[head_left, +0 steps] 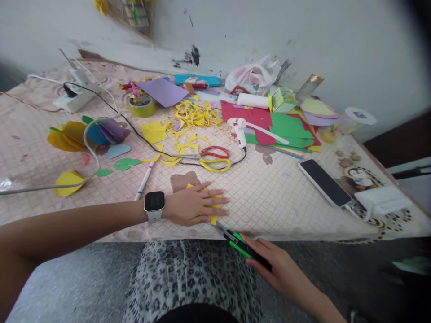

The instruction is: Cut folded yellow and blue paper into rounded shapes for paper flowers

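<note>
Yellow paper [213,220] lies near the front edge of a quilted pink-and-white checked cover [269,206], mostly hidden beneath the left hand [195,205]; whether it is one sheet or several cannot be told. In the head view, that hand rests flat and palm down on the paper, its fingers close together and not clamped around anything, with a smartwatch [154,206] on the wrist. The right hand [279,262] sits just past the cover's edge, above leopard-print clothing [188,278], its fingers closed firmly around a green-and-black utility knife [237,242]. The knife's tip points toward the yellow paper, just beside it.

Farther back, a white plastic bag [252,76] slumps against the wall, something red showing through it or at its mouth. A small green box [283,99] stands near it, and a clear lidded tub [357,119] sits toward the right — its contents are too blurred to tell. Nearer the hands lie two pairs of scissors, one red-handled [214,152] and one yellow-handled [215,165], and a white marker [144,179]. A hot glue gun [239,132] rests on red and green card [289,130], beside a heap of yellow paper scraps [195,114]. A smartphone [325,183] lies face up at the right.
</note>
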`<move>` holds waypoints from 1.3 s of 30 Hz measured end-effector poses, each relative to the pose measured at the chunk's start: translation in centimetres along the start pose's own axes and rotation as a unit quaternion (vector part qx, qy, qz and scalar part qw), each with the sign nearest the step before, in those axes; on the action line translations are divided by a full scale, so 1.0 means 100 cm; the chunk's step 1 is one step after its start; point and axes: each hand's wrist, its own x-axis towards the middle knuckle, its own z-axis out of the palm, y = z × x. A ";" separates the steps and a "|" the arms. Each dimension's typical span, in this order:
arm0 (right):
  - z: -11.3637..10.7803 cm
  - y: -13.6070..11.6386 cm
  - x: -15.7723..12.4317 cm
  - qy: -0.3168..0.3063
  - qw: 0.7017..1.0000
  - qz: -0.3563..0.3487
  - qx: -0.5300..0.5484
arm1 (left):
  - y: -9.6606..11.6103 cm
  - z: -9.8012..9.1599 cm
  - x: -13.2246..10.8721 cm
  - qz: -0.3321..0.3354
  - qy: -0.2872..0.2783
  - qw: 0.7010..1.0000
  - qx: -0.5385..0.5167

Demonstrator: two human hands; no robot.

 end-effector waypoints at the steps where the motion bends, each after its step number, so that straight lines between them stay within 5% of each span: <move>1: 0.001 0.000 -0.002 0.003 1.000 0.000 0.006 | 0.000 0.000 0.000 -0.001 0.001 1.000 -0.002; 30: 0.019 -0.022 0.009 0.050 0.998 0.015 0.028 | -0.002 0.001 -0.002 0.010 0.016 1.000 0.010; 39: -0.013 0.003 -0.015 0.050 0.997 0.054 0.032 | 0.029 0.005 0.048 -0.043 0.079 0.996 -0.016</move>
